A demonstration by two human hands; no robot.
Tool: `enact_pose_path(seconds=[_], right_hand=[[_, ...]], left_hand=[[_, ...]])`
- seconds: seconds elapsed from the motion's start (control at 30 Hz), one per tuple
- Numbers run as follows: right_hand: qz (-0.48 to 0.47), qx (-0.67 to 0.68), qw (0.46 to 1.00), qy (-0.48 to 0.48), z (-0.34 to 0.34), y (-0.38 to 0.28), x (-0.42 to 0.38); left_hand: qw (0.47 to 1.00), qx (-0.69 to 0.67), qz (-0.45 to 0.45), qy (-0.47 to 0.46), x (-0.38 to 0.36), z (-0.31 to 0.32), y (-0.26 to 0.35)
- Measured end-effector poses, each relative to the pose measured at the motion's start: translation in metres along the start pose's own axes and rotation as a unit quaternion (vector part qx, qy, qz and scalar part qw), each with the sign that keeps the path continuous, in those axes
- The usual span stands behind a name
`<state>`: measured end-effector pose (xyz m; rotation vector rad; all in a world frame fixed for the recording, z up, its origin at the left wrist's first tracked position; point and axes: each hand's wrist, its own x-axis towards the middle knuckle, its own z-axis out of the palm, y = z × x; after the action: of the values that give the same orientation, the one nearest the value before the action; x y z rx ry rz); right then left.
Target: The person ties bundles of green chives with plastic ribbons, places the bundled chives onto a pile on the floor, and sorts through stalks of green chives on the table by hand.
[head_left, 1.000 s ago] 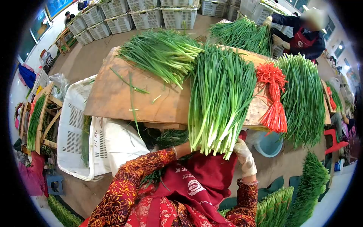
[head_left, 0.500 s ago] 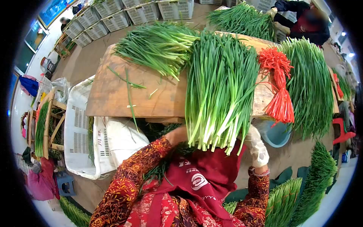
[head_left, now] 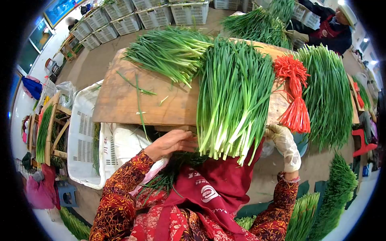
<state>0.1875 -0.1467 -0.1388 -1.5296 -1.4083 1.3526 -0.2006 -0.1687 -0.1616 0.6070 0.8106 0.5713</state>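
Observation:
A thick bundle of garlic chives point(head_left: 235, 96) lies on the wooden table point(head_left: 148, 108), its pale cut ends hanging over the front edge. My left hand point(head_left: 173, 142), bare, is beside the bundle's lower left side with its fingers stretched out and nothing held. On the other side, my right hand point(head_left: 284, 144) wears a pale thin glove. Its fingers are loosely bent and open near the table edge, close to the bundle's lower right; no thing shows in them. Red plastic ties point(head_left: 294, 94) lie to the right of the bundle.
More chives lie at the table's back left point(head_left: 169, 52) and right point(head_left: 325, 96). A white crate point(head_left: 84, 140) stands at left, a blue basin point(head_left: 300, 142) under the right edge. Across the table, a co-worker point(head_left: 331, 30) in gloves handles chives. Grey crates point(head_left: 155, 18) line the back.
My left hand has come out from beneath the table edge and moved left of the bundle. My right hand has moved slightly right and up. The co-worker has shifted, raising some chives.

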Motion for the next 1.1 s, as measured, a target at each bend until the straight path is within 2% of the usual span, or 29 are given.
enact_pose_path(seconds=[0.03,0.13,0.23,0.27,0.33,0.37,0.4,0.47,0.53,0.6,0.67,0.7,0.73,0.77,0.87,0.9,0.93,1.0,1.03,1.07,1.1], right_hand=[[-0.047,-0.162,0.986,0.007,0.003,-0.019,-0.007],[-0.023,-0.234,0.972,0.03,0.008,-0.045,-0.007],[-0.038,-0.266,0.962,0.051,0.005,-0.041,0.0],[-0.042,-0.265,0.962,0.047,0.004,-0.042,0.001],[0.007,-0.294,0.953,0.075,0.006,-0.048,0.003],[-0.033,-0.251,0.965,0.069,0.001,-0.033,0.008],[-0.015,-0.242,0.968,0.07,0.006,-0.045,0.004],[-0.045,-0.24,0.967,0.075,0.003,-0.032,0.009],[-0.048,-0.214,0.973,0.067,0.003,-0.025,0.013],[-0.043,-0.189,0.979,0.07,0.001,-0.024,0.012],[-0.03,-0.201,0.973,0.105,0.002,-0.031,0.007],[-0.008,-0.207,0.973,0.105,0.0,-0.035,0.007],[-0.047,-0.103,0.987,0.113,0.0,-0.022,0.013],[-0.021,-0.039,0.994,0.098,-0.007,-0.016,0.012],[0.023,0.079,0.995,0.061,-0.007,-0.038,0.003],[0.044,0.131,0.99,0.033,-0.006,-0.042,0.001],[0.043,0.132,0.99,0.036,-0.004,-0.044,0.002],[0.003,0.255,0.967,-0.021,0.001,-0.047,0.006],[-0.015,0.255,0.965,-0.051,0.003,-0.053,0.007],[-0.019,0.256,0.965,-0.055,0.011,-0.06,0.01],[-0.018,0.25,0.968,-0.033,0.023,-0.068,0.012]], left_hand=[[1.0,0.025,0.009,0.016,-0.006,0.008,0.009],[0.995,0.072,0.041,0.054,-0.012,0.02,0.029],[0.972,0.182,0.097,0.113,-0.004,0.023,0.041],[0.971,0.181,0.1,0.118,0.002,0.024,0.045],[0.97,0.173,0.122,0.12,0.01,0.023,0.053],[0.961,0.191,0.172,0.106,0.017,0.016,0.057],[0.959,0.189,0.175,0.117,0.019,0.016,0.062],[0.968,0.121,0.127,0.179,0.025,0.021,0.072],[0.97,0.104,0.124,0.181,0.034,0.018,0.079],[0.97,0.104,0.163,0.146,0.059,-0.004,0.074],[0.915,0.181,0.339,0.125,0.04,0.033,0.079],[0.951,0.08,0.277,0.113,0.057,0.023,0.081],[0.972,-0.019,0.21,0.103,0.073,0.013,0.08],[0.969,-0.032,0.217,0.111,0.083,0.003,0.076],[0.963,-0.037,0.235,0.123,0.076,0.021,0.078],[0.973,-0.022,0.205,0.1,0.068,0.026,0.081],[0.974,-0.02,0.204,0.098,0.061,0.039,0.085],[0.976,0.009,0.201,0.086,0.052,0.062,0.09],[0.967,0.071,0.23,0.079,0.056,0.06,0.088],[0.966,0.073,0.234,0.082,0.055,0.065,0.089],[0.959,0.134,0.216,0.122,0.053,0.073,0.092]])
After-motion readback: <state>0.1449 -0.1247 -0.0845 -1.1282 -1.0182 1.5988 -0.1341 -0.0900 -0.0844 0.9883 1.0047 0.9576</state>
